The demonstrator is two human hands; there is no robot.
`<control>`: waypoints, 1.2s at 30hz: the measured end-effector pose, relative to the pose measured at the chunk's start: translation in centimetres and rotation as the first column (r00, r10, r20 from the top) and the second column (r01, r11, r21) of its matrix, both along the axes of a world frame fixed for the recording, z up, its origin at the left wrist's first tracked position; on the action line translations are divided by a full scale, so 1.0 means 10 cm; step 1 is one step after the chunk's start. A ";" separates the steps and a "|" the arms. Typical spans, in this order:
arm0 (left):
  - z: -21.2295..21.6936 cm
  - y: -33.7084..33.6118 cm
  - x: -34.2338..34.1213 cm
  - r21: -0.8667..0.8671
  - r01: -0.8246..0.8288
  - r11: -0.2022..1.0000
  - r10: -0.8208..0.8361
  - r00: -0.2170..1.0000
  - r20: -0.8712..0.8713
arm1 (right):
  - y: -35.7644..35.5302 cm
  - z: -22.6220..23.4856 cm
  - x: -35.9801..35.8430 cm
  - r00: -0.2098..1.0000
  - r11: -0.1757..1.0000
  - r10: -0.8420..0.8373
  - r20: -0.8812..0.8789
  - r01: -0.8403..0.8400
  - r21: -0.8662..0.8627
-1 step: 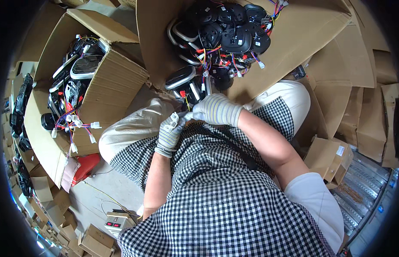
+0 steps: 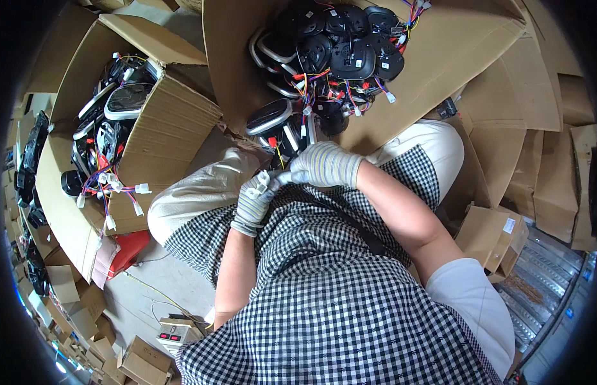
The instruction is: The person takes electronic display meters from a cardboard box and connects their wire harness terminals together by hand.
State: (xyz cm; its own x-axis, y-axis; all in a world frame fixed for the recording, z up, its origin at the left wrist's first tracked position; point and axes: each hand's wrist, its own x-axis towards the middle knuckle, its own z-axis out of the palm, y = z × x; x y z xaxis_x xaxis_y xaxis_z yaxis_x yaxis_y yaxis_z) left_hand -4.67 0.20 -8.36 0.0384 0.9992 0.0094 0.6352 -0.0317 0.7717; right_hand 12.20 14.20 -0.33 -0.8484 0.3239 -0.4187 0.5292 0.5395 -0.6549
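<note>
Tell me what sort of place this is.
Probably a workshop or warehouse: a large open carton holds black wired units, another carton holds similar ones, and striped gloves are being worn.

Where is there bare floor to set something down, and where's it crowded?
Bare grey floor lies between the checked apron, red object and box with red displays, though a thin cable crosses it. Crowded: the large carton, heaped with black parts; the left carton, packed too; and around the left hand and right hand.

Large open cardboard boxes (image 2: 173, 125) stand on the grey floor (image 2: 141, 298).
</note>
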 end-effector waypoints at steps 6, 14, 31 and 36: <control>-0.02 -0.03 0.11 -0.308 -0.030 0.951 0.183 0.856 0.484 | -0.06 -0.50 0.17 0.994 0.905 -0.005 -0.111 -0.043 -0.422; -0.07 -0.02 0.04 -0.120 -0.027 0.992 0.058 0.963 0.262 | -0.22 -0.64 0.12 0.970 0.755 -0.241 0.030 0.206 -0.622; 0.14 0.03 0.14 -0.550 -0.003 0.835 0.378 0.729 0.571 | -0.30 -0.90 0.20 0.935 0.622 -0.353 0.018 0.249 -0.742; 0.11 0.03 0.12 -0.377 -0.006 0.926 0.188 0.875 0.447 | -0.17 -0.75 0.16 0.967 0.725 -0.249 0.049 0.220 -0.653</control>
State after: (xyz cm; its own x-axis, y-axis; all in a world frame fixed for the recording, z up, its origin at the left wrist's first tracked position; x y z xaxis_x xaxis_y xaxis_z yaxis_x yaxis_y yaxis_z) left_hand -3.50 0.52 -7.26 0.0229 0.9359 -0.3516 0.1815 0.3420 0.9220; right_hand 13.83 12.54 -7.87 -0.8026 0.1769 -0.5697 0.5475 -0.1609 -0.8212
